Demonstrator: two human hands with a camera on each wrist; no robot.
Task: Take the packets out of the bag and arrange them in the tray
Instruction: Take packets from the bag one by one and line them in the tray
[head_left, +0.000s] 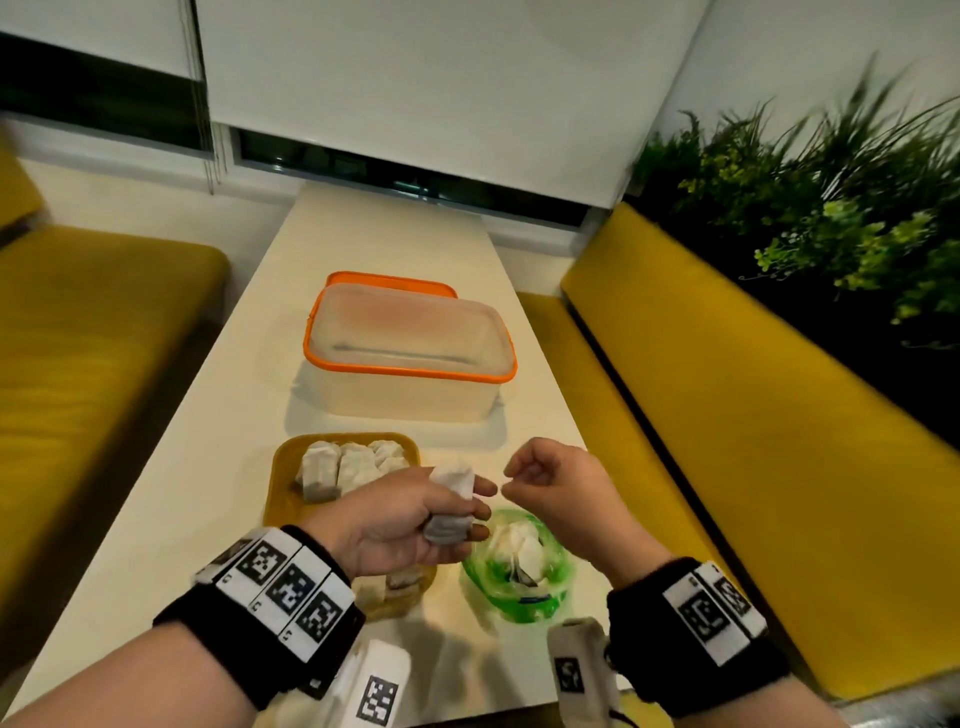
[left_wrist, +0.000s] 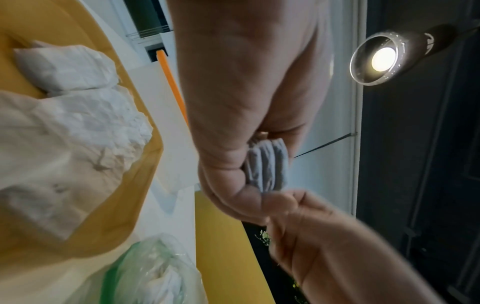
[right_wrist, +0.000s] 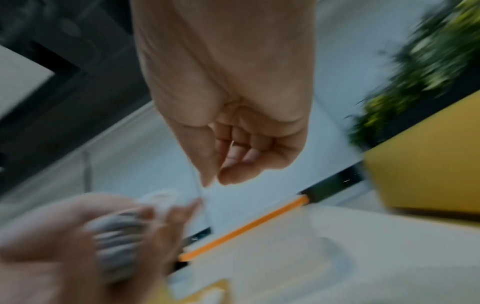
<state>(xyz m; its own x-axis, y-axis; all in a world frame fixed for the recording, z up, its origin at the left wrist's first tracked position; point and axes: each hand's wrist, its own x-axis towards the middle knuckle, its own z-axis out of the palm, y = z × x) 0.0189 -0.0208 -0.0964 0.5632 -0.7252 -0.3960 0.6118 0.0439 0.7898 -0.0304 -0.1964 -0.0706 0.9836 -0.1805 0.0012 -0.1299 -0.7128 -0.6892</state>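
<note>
Fingers of left hand (head_left: 400, 525) clasp a soft, light white paper packet (head_left: 451, 501) midway; right hand (head_left: 558, 480) pinches its thin string.

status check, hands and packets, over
Left hand grips one packet. Right hand pinches its string. Tray part filled, bag still holds packets.

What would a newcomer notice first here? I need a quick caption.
The left hand grips a bunched tea bag packet above the yellow tray of packets, near the right hand. The green bag lies just below; an orange-rimmed container stands behind.
</note>
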